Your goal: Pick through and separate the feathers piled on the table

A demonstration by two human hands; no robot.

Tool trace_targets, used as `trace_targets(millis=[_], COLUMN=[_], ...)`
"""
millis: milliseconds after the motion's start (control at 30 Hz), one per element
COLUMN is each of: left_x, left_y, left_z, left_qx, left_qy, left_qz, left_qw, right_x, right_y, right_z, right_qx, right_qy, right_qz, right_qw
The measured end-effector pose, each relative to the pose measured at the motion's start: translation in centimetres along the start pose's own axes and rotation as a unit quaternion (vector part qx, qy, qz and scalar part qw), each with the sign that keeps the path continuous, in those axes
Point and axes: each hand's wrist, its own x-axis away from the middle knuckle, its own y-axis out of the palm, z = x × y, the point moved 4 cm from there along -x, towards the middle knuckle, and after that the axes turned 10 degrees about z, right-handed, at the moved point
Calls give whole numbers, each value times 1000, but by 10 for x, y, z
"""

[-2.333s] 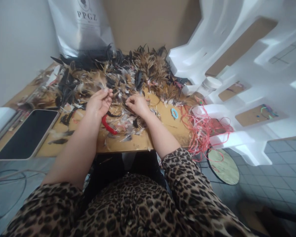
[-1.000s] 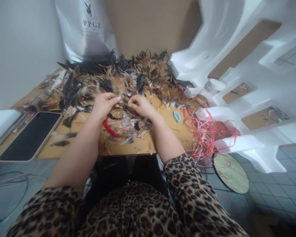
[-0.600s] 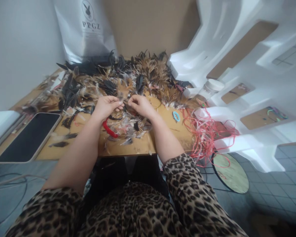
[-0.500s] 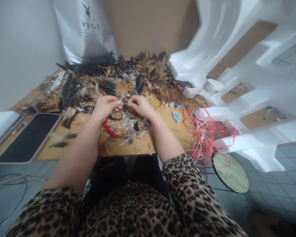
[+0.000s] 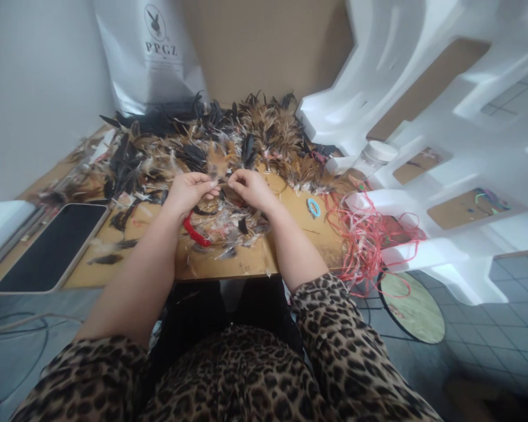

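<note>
My left hand (image 5: pixel 190 192) is closed in a pinch on a small tan feather (image 5: pixel 220 157), whose fluffy end fans upward beyond the fingertips. Just to the right, my right hand (image 5: pixel 249 189) is pinched too, its fingertips almost meeting the left ones near the feather's base. What lies between the right fingers is too small to make out. Brown and black feathers (image 5: pixel 275 122) are heaped behind both hands. Below them lie loose feather scraps (image 5: pixel 242 225) and a curved red strip (image 5: pixel 196 230) on the wooden table (image 5: pixel 229 266).
A phone (image 5: pixel 53 247) lies at the left. At the right are a light-blue ring (image 5: pixel 314 207), tangled pink strings (image 5: pixel 365 234), a white-lidded jar (image 5: pixel 376 153) and white moulded foam (image 5: pixel 334 117). Behind the feathers stands a silvery bag (image 5: pixel 154 76). A round stool (image 5: pixel 411 308) is below.
My left hand has come over from the left to beside my right hand, bringing the tan feather. Over the last half second both hands have stayed nearly still.
</note>
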Motion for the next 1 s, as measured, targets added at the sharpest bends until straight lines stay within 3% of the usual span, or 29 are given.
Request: trace_targets(millis=[167,233,333,433,600,733,1000], left_x=[-5,-6,-6,-4,1,2,3], left_y=[-6,-8,-7,-3,4,5,9], left_z=[-1,-1,-1,-2,-3,-5,-10], left_qx=[68,100,143,154,130,117,131], left_qy=[-21,-22,-32,-38,-25,-23,-98], left_qz=[52,68,73,53,29,11,-76], left_qw=[996,992,987,986,991,993,984], right_x=[-5,-5,0,5,8,6,2], right_y=[-4,1,16,30,36,36,29], right_z=[19,23,17,4,-2,3,7], right_qx=[-16,-52,-125,-184,-275,-323,-292], right_qy=[74,103,130,143,182,216,185], right_qz=[116,116,63,40,105,108,80], right_qw=[990,986,982,972,938,915,935])
